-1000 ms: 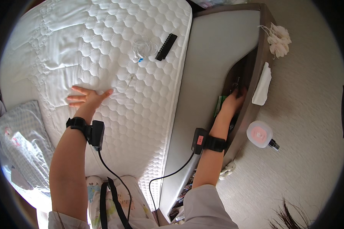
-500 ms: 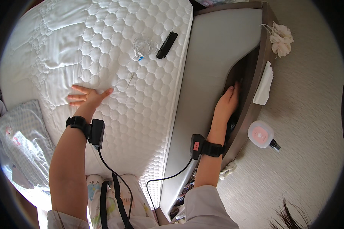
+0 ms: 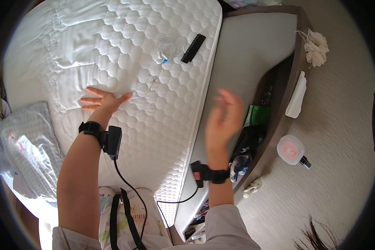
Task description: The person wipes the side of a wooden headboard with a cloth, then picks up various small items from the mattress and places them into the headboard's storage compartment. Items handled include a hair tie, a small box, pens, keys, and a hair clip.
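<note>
My left hand (image 3: pixel 105 102) lies flat on the white quilted mattress (image 3: pixel 154 125), its fingers spread. My right hand (image 3: pixel 224 121) is raised over the light grey panel (image 3: pixel 248 41) beside the mattress. Motion blurs its loosely bent fingers, which look apart, and no object shows in them. To its right is a dark, narrow compartment (image 3: pixel 271 81) in the bed's side. Inside it are a green packet (image 3: pixel 257 114), a black pouch-like thing (image 3: pixel 249 139) with small white marks, and a crumpled patterned bundle (image 3: pixel 239 164).
A black comb-like strip (image 3: pixel 193 48) and a coiled clear cable (image 3: pixel 169 50) lie on the mattress. Along the brown side rail (image 3: pixel 293 66) are fabric flowers (image 3: pixel 316 48) and a white folded tissue (image 3: pixel 296 96). Beyond stands a pink-labelled bottle (image 3: pixel 290 149). A checked pillow (image 3: pixel 31 141) lies left.
My right hand has come up out of the compartment and moved left over the grey panel, uncovering the green packet and black pouch-like thing. My left hand stays flat; the view has shifted slightly.
</note>
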The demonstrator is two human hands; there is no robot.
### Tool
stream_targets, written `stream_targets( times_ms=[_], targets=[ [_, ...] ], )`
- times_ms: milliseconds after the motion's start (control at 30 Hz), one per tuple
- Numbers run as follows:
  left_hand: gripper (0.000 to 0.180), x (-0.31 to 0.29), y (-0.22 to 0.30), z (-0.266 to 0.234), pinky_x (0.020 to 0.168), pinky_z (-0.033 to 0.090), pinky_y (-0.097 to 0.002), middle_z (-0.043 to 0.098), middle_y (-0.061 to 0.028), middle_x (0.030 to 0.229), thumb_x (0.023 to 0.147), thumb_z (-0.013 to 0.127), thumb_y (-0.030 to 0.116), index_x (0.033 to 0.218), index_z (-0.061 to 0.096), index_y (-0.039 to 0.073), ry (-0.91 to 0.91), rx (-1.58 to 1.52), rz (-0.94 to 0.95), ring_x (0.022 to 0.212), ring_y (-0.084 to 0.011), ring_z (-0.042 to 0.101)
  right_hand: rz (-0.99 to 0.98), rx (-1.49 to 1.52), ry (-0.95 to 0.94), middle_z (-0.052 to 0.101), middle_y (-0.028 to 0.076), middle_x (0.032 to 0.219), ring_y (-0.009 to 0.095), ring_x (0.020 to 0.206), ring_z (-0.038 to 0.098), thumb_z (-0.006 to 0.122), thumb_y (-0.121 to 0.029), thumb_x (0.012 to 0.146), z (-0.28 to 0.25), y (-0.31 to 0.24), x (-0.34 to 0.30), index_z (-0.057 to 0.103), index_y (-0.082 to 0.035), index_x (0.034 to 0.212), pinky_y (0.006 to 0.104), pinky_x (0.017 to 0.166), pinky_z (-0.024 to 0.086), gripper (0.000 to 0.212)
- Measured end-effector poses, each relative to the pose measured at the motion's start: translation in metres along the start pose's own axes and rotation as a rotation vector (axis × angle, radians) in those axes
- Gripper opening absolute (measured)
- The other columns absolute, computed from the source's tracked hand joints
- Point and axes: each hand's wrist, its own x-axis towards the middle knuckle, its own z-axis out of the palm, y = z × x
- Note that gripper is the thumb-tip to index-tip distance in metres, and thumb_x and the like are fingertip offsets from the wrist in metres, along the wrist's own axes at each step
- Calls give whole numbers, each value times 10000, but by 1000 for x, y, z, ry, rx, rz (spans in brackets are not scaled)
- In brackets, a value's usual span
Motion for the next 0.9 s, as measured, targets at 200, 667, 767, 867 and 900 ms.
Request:
stream_targets(
  times_ms=[200,667,767,867,900],
  targets=[
    [1595,-8,5,6,1043,81,-702,-309,-391,1417,516,783,739,1366,-391,73,236,-32,-107,1298,-628,-227,507,82,-544,617,133,858,301,734,609,647,-179,861,130,-20,-39,559,-33,900,393,641,480,174],
    [1595,17,-10,17,1060,121,-668,-341,-439,1359,527,769,747,1330,-427,60,132,-78,14,1252,-682,-224,349,31,12,642,48,759,119,665,589,668,-169,894,30,-15,-19,629,-43,930,262,602,487,137],
    [1585,19,-12,20,1058,122,-668,-353,-442,1347,540,761,747,1321,-435,60,161,-70,17,1244,-686,-229,412,-93,173,646,41,746,106,653,580,677,-172,890,-18,4,12,652,-33,915,245,625,484,144],
    [1566,19,-13,20,1057,121,-670,-353,-445,1344,560,748,748,1317,-439,60,149,-48,25,1244,-687,-226,439,-157,225,643,46,738,113,640,560,676,-163,892,-47,16,36,646,-2,884,249,629,478,164],
    [1559,19,-13,19,1057,121,-671,-351,-446,1344,568,744,748,1316,-439,61,135,-58,31,1244,-688,-224,398,-216,159,639,51,735,121,639,562,671,-170,899,-49,18,38,649,-19,899,253,634,479,152]
  ],
)
